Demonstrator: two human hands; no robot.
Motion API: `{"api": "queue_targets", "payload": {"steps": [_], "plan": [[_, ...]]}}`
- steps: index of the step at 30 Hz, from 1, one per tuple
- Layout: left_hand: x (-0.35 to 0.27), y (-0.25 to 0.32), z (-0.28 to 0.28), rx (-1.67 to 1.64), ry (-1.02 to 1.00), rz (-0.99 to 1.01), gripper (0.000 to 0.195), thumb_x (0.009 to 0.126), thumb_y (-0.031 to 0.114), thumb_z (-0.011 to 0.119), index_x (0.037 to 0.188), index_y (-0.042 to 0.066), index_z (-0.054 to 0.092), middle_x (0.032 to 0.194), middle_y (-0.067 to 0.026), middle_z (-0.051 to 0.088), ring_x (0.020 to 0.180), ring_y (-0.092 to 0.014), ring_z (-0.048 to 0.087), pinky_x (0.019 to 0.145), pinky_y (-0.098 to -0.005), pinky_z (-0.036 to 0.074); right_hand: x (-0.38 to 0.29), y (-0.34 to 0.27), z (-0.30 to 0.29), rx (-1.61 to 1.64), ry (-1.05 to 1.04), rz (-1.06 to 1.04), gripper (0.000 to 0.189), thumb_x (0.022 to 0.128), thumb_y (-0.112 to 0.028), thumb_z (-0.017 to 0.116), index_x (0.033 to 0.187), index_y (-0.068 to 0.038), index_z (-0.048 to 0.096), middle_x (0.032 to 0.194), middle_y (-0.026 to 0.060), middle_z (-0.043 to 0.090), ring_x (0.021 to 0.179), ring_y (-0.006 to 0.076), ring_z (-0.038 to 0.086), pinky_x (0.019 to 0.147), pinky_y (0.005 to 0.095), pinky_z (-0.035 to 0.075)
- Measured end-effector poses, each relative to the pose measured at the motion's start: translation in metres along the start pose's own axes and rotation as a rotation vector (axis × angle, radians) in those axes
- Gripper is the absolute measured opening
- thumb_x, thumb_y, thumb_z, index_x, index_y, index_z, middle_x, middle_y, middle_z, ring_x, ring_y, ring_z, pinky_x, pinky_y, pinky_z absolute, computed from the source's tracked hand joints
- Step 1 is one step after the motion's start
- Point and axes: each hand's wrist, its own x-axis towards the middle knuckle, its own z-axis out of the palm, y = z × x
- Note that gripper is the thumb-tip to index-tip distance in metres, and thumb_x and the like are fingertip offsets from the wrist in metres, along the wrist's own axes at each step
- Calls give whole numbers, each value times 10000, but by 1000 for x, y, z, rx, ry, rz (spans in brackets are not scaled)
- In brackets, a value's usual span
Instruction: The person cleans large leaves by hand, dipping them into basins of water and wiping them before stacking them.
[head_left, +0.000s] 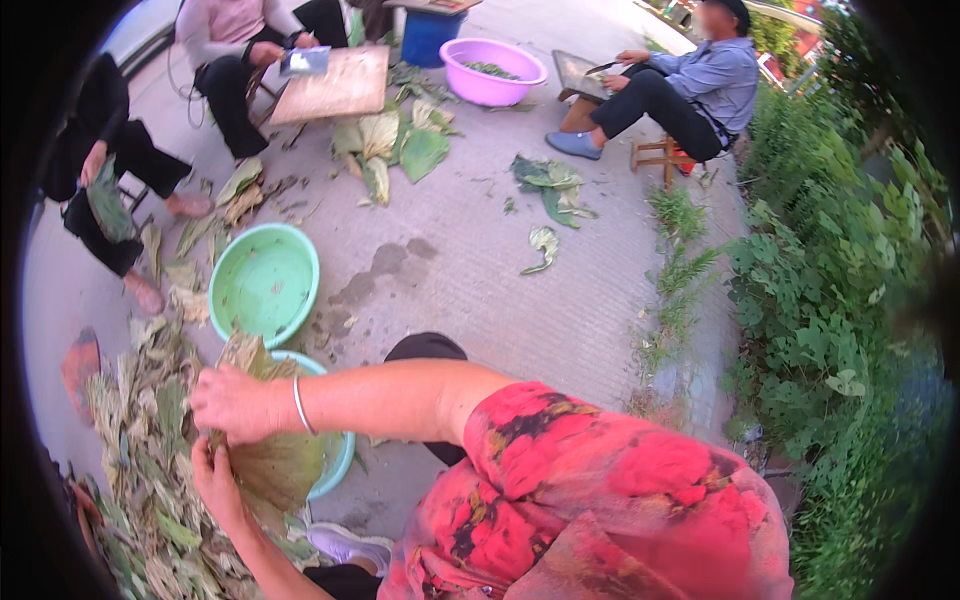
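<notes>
My right hand (234, 405), with a silver bangle at the wrist, grips a large wilted yellow-green leaf (276, 474). Just below it, my left hand (216, 478) pinches the same leaf near its edge, fingertips close to the right hand. The leaf hangs partly over a light blue basin (341, 466), whose inside is mostly hidden by the leaf and my right forearm. Beneath and beyond both hands spreads a big heap of withered leaves (146, 480). A green plastic basin (266, 281) with bits of debris stands beside the blue one.
Several people sit around the concrete ground (465, 300). One holds a cleaver (307, 61) over a wooden board (341, 86); another holds a knife (602, 67) at a second board. A pink basin (499, 90) contains green pieces. Loose leaves (551, 187) lie about. Dense plants (810, 337) border the right.
</notes>
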Motion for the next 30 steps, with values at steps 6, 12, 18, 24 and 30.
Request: {"api": "queue_targets", "payload": {"steps": [6,12,18,24,30], "plan": [[-4,-2,17,-130,15,132,118,763,20,482,878,0,499,790,-70,538,689,-152,474,649,-260,397,-13,12,-4,-89,-366,238,114,557,-248,621,637,-167,609,600,37,568,678,235,550,664,419,370],[-2,-4,11,315,-215,122,182,709,-1,465,891,9,465,801,-52,497,697,-125,441,653,-254,382,-21,14,-5,-262,-398,77,82,564,-214,599,607,-145,607,576,36,565,601,216,568,558,380,382],[-20,10,32,536,-235,270,118,688,15,496,789,-40,468,697,-186,507,581,-239,438,575,-321,384,-30,5,-12,-352,-364,-51,106,536,-223,599,564,-121,602,556,38,571,555,208,566,468,343,379],[-21,4,20,613,-204,198,169,658,48,553,617,-52,423,537,-228,420,478,-366,378,461,-398,333,-21,5,-14,-296,-419,-109,103,562,-189,578,602,-103,619,597,58,590,596,221,590,482,347,439],[-20,20,2,961,-143,232,151,705,164,503,717,23,557,699,-174,553,675,-322,545,612,-410,425,-3,13,-18,-114,-531,24,140,630,-164,591,751,-95,572,717,76,574,713,249,565,583,360,449]]}}
